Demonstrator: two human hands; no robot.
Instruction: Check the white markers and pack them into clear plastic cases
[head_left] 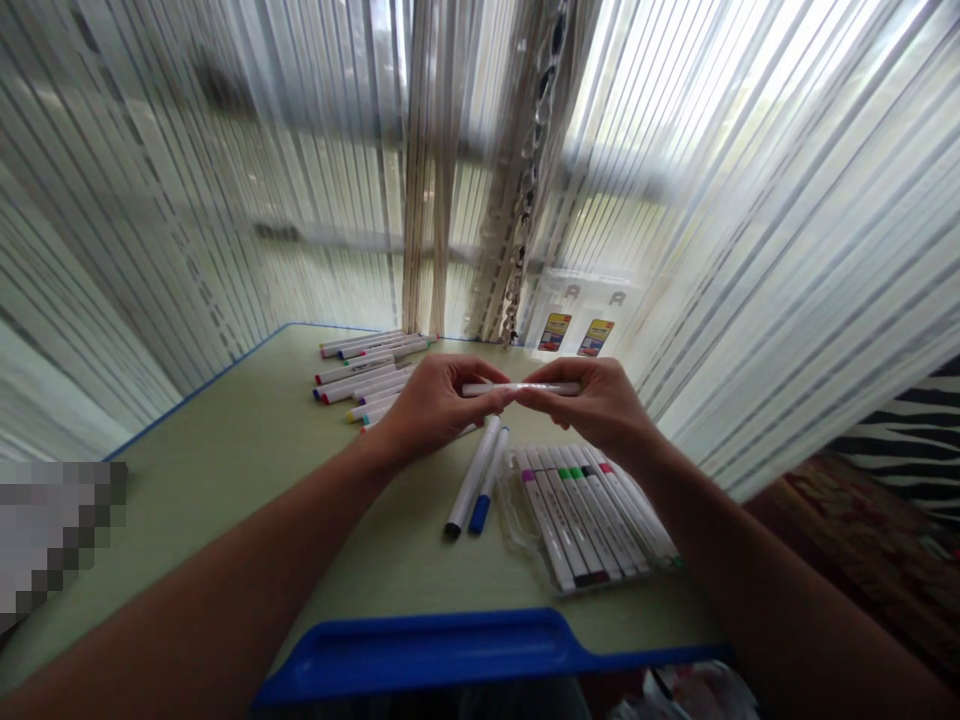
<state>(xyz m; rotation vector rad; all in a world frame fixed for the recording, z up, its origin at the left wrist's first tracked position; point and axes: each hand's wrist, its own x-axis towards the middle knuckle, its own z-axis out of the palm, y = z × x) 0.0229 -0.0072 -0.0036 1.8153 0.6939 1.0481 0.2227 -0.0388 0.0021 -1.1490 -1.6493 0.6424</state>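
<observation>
White plastic, slim and straight, makes up the marker [480,389] held at the centre of the frame, its long axis running nearly level from left to right. One end points left, the other right; which is the capped end cannot be told. Both hands are closed on it, fingertips meeting near its middle — the left hand [439,405] on the left half, the right hand [596,400] on the right.

Below the right hand, right of centre, a clear plastic case [525,540] holds a row of white markers [574,520] with purple, green, dark and red bands, slanting towards the lower right. The right forearm covers part of the case's right side.

Just left of the case lie two loose pens: a black-ended marker [472,480] and a blue-capped marker [491,480], side by side. Left of centre, a loose pile of markers [367,380] spreads over the pale green table [225,480] — partly hidden by the left hand. Clear packaging [585,310] stands beyond the right hand, before striped curtains [337,150].
</observation>
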